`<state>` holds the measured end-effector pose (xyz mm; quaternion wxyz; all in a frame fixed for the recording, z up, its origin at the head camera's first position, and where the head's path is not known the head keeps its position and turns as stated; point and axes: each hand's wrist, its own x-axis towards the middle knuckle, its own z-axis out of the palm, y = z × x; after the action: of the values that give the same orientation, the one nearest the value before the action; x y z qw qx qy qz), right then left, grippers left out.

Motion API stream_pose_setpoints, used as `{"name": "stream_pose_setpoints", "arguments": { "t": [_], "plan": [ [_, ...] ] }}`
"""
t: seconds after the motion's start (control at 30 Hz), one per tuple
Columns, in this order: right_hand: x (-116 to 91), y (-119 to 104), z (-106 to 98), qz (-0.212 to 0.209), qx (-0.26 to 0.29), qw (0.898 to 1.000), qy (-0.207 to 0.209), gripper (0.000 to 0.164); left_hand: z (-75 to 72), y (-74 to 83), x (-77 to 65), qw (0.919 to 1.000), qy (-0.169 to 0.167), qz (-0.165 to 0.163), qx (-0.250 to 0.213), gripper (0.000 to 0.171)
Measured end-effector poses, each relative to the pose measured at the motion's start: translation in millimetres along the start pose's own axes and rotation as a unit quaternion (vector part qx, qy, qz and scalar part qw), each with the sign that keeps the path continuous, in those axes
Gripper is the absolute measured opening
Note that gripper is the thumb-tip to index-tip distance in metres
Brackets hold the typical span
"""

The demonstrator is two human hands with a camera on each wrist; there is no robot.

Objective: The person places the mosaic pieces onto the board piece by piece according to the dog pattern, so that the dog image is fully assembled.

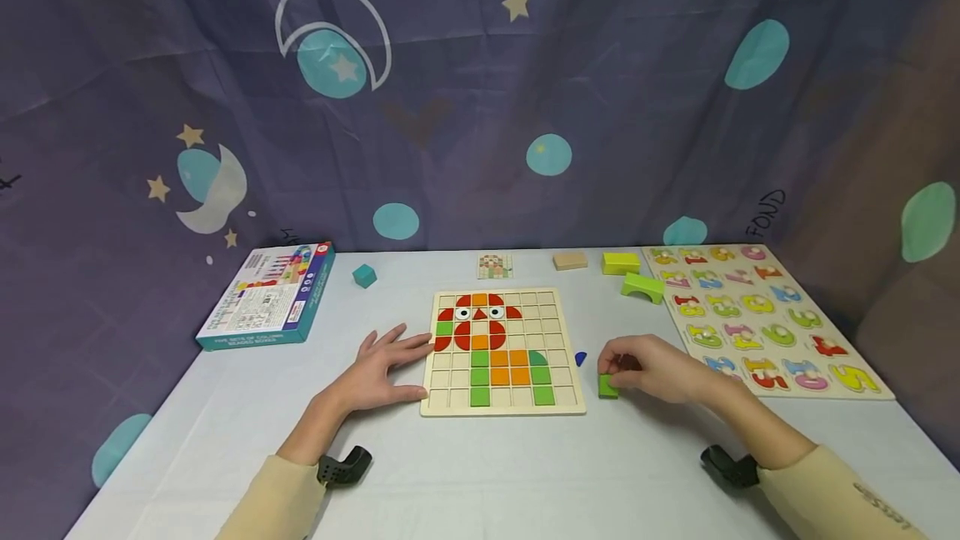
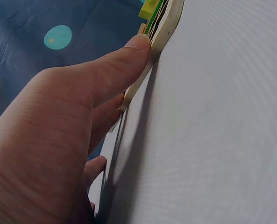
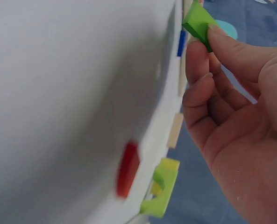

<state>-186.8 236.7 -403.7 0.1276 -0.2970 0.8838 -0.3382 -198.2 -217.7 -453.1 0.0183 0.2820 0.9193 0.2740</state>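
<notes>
My right hand [image 1: 654, 369] pinches a green square tile [image 3: 199, 24] between thumb and fingers, just right of the wooden grid board [image 1: 502, 411]. Fingers spread, my left hand [image 1: 378, 372] touches the board's left edge; its thumb lies against the rim in the left wrist view. Red, orange and green tiles [image 1: 480, 396] on the board form a bird-like figure with two round eyes. Between the board and my right hand lies a small blue piece [image 1: 581, 359]. A blurred red piece [image 3: 128, 170] shows on the table in the right wrist view.
At the back left are a boxed set [image 1: 266, 294] and a teal cube [image 1: 364, 276]. Behind the board lies a small picture card [image 1: 495, 266]. A wooden block [image 1: 570, 261], a yellow block [image 1: 621, 263] and a green arch [image 1: 642, 287] stand near the number puzzle board [image 1: 757, 319] at right.
</notes>
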Motion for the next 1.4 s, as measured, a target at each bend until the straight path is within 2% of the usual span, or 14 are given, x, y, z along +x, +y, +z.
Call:
{"name": "stream_pose_setpoints", "arguments": {
  "t": [0.47,0.83,1.1,1.4],
  "plan": [
    [80.0,-19.8,5.6,0.000,0.010,1.000,0.004,0.009,0.9,-0.3,2.5,1.0000,-0.005,0.000,-0.002,0.074],
    [128.0,-23.0,14.5,0.002,-0.002,0.999,0.037,0.006,0.3,-0.7,1.6,1.0000,-0.005,-0.006,0.000,0.074],
    [147.9,-20.1,18.0,0.009,-0.023,0.999,0.033,0.005,0.8,-1.6,1.4,1.0000,-0.005,-0.005,0.002,0.074],
    [152.0,-22.9,23.6,0.003,-0.069,0.997,0.019,0.009,1.3,-1.9,0.7,1.0000,-0.006,-0.008,0.002,0.074]
  ]
}}
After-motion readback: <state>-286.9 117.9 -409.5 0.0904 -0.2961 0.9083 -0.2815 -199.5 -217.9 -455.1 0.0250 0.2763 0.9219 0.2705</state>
